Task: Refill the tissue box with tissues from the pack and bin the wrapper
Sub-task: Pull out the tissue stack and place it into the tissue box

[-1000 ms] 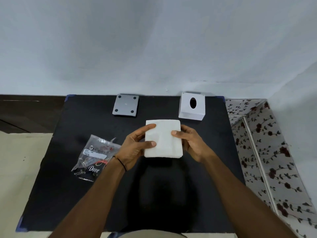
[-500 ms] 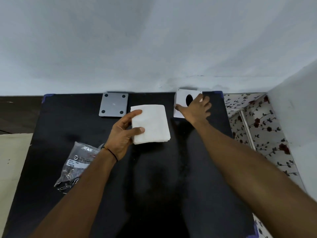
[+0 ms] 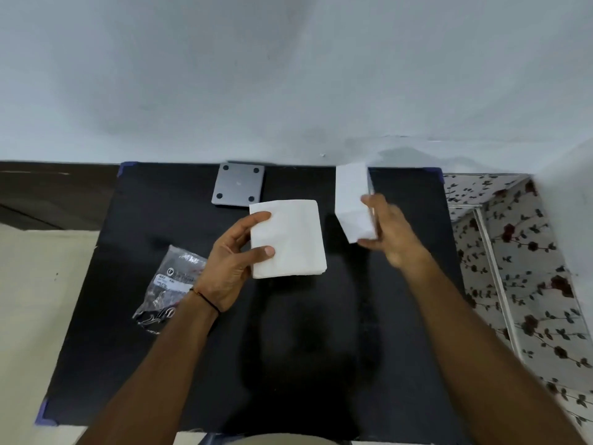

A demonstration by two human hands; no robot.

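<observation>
While the left hand (image 3: pixel 234 261) pinches the tissue stack (image 3: pixel 287 239), the right hand (image 3: pixel 390 234) grips the tilted tissue box (image 3: pixel 353 200) at its two o'clock.

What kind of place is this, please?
Probably a room in a home: a black table against a plain white wall, with floral-patterned material beside it. Nothing shows which room.

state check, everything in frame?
tissue stack: unwrapped, held by left hand
tissue box: lifted and tilted, gripped by right hand
grey base plate: off the box, flat on table
wrapper: emptied, crumpled on table
</observation>
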